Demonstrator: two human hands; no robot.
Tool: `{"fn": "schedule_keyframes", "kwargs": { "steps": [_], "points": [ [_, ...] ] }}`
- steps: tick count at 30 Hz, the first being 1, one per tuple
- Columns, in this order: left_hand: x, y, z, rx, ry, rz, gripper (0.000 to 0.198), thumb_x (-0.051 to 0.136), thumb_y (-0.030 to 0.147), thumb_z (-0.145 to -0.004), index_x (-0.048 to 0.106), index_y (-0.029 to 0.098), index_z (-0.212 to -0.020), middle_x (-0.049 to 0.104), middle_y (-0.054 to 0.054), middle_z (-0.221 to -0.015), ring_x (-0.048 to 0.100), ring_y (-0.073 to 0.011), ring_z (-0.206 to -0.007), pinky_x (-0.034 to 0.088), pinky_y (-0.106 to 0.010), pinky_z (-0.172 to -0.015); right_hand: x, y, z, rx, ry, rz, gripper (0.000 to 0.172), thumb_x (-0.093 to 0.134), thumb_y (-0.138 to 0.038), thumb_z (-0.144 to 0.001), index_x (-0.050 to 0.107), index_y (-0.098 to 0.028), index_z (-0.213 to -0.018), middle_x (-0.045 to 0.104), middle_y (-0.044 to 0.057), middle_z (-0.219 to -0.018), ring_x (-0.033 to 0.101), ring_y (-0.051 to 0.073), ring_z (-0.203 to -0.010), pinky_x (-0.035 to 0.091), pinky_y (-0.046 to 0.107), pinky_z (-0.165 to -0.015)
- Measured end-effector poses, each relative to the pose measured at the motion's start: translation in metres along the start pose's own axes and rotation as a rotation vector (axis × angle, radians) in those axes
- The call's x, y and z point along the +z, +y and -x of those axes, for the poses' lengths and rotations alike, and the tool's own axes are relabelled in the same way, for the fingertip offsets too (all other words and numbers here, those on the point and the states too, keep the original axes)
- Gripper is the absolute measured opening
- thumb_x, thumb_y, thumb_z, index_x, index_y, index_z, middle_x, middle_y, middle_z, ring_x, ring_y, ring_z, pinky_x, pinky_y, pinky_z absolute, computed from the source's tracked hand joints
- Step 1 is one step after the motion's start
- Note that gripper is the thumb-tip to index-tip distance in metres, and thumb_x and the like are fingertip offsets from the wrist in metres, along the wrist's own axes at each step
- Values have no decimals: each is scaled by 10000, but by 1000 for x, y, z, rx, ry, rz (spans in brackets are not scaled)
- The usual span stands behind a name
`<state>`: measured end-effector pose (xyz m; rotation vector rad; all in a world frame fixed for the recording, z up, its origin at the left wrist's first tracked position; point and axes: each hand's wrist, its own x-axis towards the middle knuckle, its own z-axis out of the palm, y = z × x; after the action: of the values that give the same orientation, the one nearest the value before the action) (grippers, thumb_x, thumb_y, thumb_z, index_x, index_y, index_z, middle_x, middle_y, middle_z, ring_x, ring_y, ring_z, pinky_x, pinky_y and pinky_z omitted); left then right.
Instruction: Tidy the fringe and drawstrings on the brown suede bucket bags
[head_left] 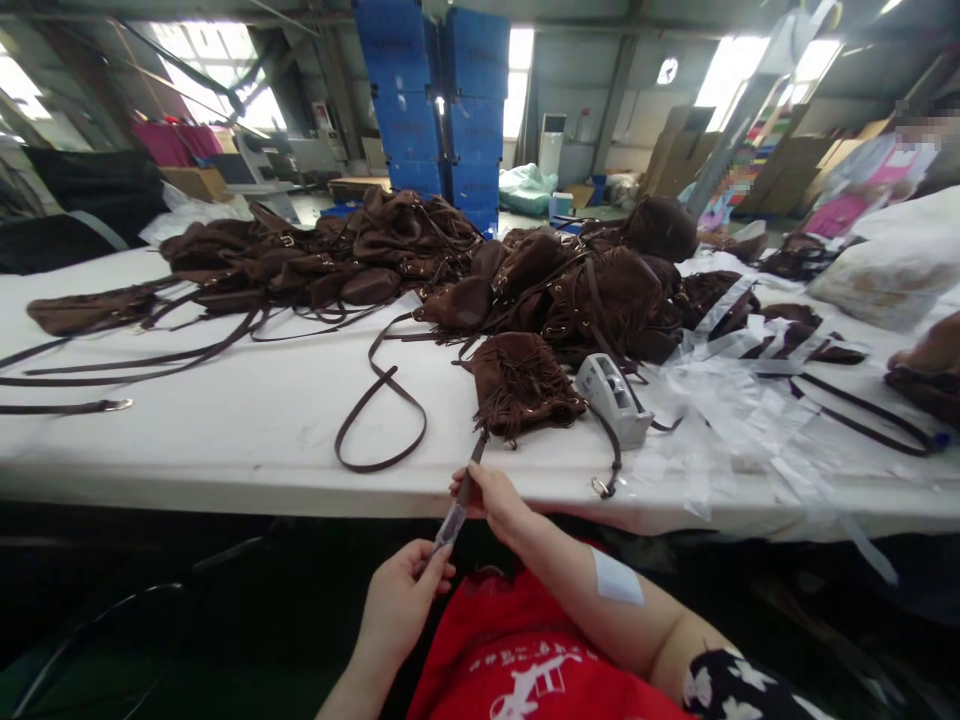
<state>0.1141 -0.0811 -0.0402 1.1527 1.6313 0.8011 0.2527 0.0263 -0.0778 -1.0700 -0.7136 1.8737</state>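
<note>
Both my hands grip one brown strap (466, 485) in front of the table edge. My left hand (420, 580) pinches its lower end, where a clear plastic wrap (450, 524) covers it. Higher up, my right hand (489, 496) closes on the strap near the table edge. The strap runs up toward a brown fringed bag (523, 385) lying on the white table (247, 440). Right of that bag stands a grey tape dispenser (616, 400). A strap with a metal buckle (603, 488) hangs over near the table's front edge.
Brown bags (420, 245) form a long heap across the table. A looped strap (381, 465) lies left of the fringed bag. Clear plastic strips (735, 410) are strewn at the right. Blue boxes (472, 110) are stacked behind. Another person (870, 185) is at the far right.
</note>
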Motion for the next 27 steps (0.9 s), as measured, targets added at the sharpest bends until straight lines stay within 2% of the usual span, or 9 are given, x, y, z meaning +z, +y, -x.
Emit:
{"fn": "schedule_keyframes", "kwargs": {
  "steps": [5,8,10,16,18,20,23,25,27],
  "points": [
    [-4,-2,-15,4,50,-15,497,558,652,-753,640,167,-820,732,-77,-734,680,-214,-623,508,-308,-590,0,8,4,-2,-172,43,501,667,-608,-740,703,-121,-851,702,73,-770,633,159,-695,468,275,-675],
    [-2,-2,-20,10,14,-35,492,559,648,-752,637,167,-818,735,-78,-737,682,-212,-617,502,-301,-574,-4,-3,-3,115,-11,-77,409,614,-530,-829,681,-126,-815,693,63,-722,635,138,-650,482,265,-660],
    [2,0,-21,13,8,-44,489,561,649,-748,632,169,-801,735,-76,-731,685,-211,-617,501,-294,-568,-6,-10,-10,113,90,-128,346,645,-468,-827,655,-128,-761,675,46,-667,621,122,-605,484,253,-646],
    [9,13,-26,56,50,-6,459,590,627,-749,625,170,-773,733,-65,-719,679,-186,-595,491,-256,-538,-5,-14,-5,-30,94,-166,319,679,-444,-772,655,-126,-776,676,52,-694,630,137,-662,490,253,-672],
    [8,20,-28,76,50,33,444,593,610,-763,632,168,-791,733,-59,-723,674,-176,-595,494,-249,-541,-3,-7,8,-2,-53,-184,310,642,-427,-780,673,-136,-881,699,64,-815,641,144,-740,491,263,-724],
    [5,29,-30,107,32,100,434,607,595,-762,645,166,-816,729,-52,-718,672,-174,-606,509,-253,-562,3,3,25,39,-326,-109,337,696,-376,-723,675,-154,-976,700,59,-907,641,157,-820,480,279,-793],
    [-2,41,-33,167,-32,132,399,687,548,-711,675,166,-824,728,-46,-726,681,-189,-671,531,-267,-633,14,14,50,60,-669,148,371,792,-348,-647,688,-161,-951,686,29,-863,632,174,-853,460,306,-850],
    [-10,44,-33,180,-109,139,406,708,536,-696,697,170,-872,737,-49,-786,688,-204,-746,536,-282,-690,20,8,60,59,-779,272,349,750,-450,-703,697,-145,-864,679,38,-824,631,184,-838,463,333,-862],
    [-19,39,-29,120,-281,230,509,626,613,-744,693,170,-985,742,-75,-872,689,-231,-855,536,-323,-770,21,-10,60,-10,-713,271,407,638,-545,-791,686,-141,-781,677,54,-796,627,185,-802,477,343,-839]
  ]
}}
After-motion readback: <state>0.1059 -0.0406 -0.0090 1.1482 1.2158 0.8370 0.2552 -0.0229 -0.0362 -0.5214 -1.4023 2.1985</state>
